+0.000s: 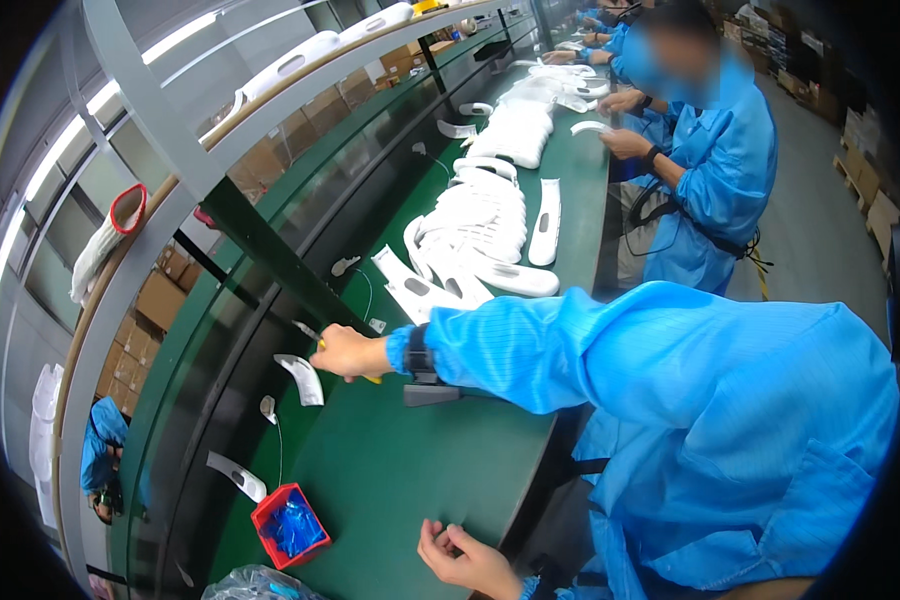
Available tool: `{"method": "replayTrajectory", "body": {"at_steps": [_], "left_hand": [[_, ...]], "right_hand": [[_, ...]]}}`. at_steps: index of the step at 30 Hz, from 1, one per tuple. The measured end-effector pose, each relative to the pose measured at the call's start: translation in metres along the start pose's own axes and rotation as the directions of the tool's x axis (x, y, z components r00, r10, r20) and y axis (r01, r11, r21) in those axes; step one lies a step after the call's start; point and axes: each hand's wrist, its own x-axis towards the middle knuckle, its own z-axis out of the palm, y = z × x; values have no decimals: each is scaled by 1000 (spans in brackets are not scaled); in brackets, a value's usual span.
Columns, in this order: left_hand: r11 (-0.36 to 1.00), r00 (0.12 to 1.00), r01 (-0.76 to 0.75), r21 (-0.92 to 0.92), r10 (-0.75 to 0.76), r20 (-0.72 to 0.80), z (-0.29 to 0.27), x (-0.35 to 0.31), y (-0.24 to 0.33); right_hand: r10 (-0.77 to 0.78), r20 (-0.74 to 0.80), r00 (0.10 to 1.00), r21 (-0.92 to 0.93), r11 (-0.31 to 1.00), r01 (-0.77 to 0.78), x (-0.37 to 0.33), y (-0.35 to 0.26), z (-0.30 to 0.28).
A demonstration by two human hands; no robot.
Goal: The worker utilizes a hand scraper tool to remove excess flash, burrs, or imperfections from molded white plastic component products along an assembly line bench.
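Head view: a slim yellow-handled tool with a metallic tip (308,330) is gripped by the right hand (348,352), fingers closed, up-frame from the landmark, an open red plastic box of blue pieces (304,556). A glossy white curved shell piece (302,382) lies just beside that hand, also up-frame from the box; contact can't be told. The left hand (467,562) is held half-open, loosely curled, nothing seen in it, right of the box. For good handling, the tip should probably be kept off the glossy shell, and the shell could be steadied by the free hand.
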Motion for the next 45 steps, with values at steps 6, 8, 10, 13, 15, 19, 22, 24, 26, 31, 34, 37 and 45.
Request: {"method": "replayTrajectory", "body": {"at_steps": [6, 8, 10, 13, 15, 19, 22, 24, 26, 31, 34, 37, 45], "left_hand": [[998, 999, -48, 38, 49, -13, -3, 2, -9], [995, 997, -69, 73, 67, 28, 1, 2, -5], [994, 997, -74, 83, 72, 23, 6, 5, -11], [990, 995, -104, 92, 104, 4, 12, 5, -13], [986, 989, -146, 85, 144, 37, 14, 2, -13], [992, 994, -94, 81, 98, -39, 3, 4, -23], [991, 992, -117, 71, 119, -33, 10, 1, -29], [989, 991, -122, 84, 127, -50, 11, 3, -32], [990, 991, -120, 74, 124, -46, 12, 3, -31], [990, 988, -121, 79, 127, -84, 13, 10, -30], [992, 998, -67, 111, 67, 9, 7, 13, -18], [988, 991, -103, 113, 111, -68, 7, 17, -25], [986, 992, 42, -164, -60, -110, -2, -2, -15]], "right_hand": [[-332, 290, 898, -531, 724, 440, -35, 40, -40], [-292, 334, 896, -560, 704, 437, -38, 35, -39], [-286, 373, 883, -571, 679, 461, -36, 27, -23], [-322, 377, 869, -557, 670, 490, -9, 24, 24], [-254, 395, 883, -549, 706, 448, 15, 18, 55], [-374, 416, 829, -510, 659, 553, 57, 9, 181], [-299, 443, 845, -571, 632, 524, 71, 4, 210], [-290, 483, 826, -623, 549, 557, 74, -2, 235], [-292, 489, 822, -637, 524, 566, 78, 3, 243], [-396, 420, 817, -631, 519, 576, 97, 19, 250], [-385, 249, 889, -492, 741, 458, 97, -4, 200], [-468, 172, 867, -341, 797, 498, 89, -24, 147], [-264, 387, 884, -61, 949, 310, -40, -50, -31]]}}
